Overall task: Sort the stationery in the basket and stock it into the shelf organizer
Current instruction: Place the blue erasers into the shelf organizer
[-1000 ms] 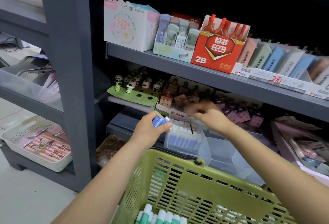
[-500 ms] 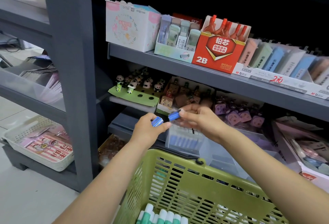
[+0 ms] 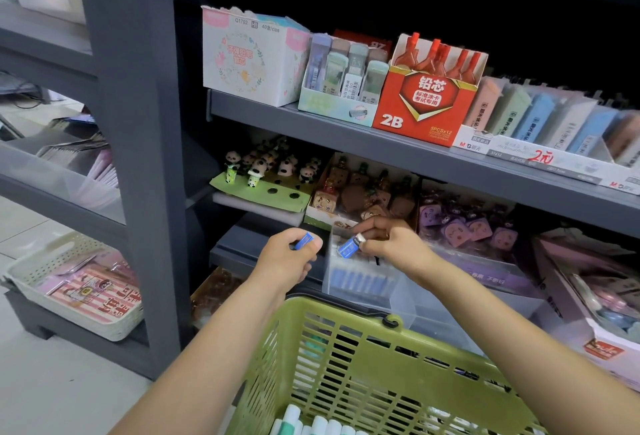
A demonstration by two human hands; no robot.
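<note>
Two small blue-sleeved erasers are showing, one in each hand. The left hand (image 3: 289, 254) is curling its fingers round a blue-sleeved eraser (image 3: 304, 240), with only the end poking out above the thumb. Just to its right, and apart from it, the right hand (image 3: 391, 244) is pinching the second blue-and-white eraser (image 3: 349, 246) between thumb and fingertips, holding it tilted directly over the clear plastic shelf organizer (image 3: 360, 282). Below that hand, a row of matching blue erasers (image 3: 356, 284) is standing upright inside the organizer's left compartment. Nearer the person than both wrists, the green slotted plastic basket (image 3: 346, 341) is sitting under the forearms, with white-and-green capped sticks (image 3: 311, 424) lying at its bottom. Beyond the left hand, small panda figures (image 3: 263, 166) are perching on a green card stand; beyond the right hand, brown figurine erasers (image 3: 363, 192) are filling a box. Higher above the hands, the red 2B lead box (image 3: 419, 109) is resting on the grey upper shelf (image 3: 346, 137). Far to the left of the left hand, a white perforated tray (image 3: 45, 261) is holding striped packets.
</note>
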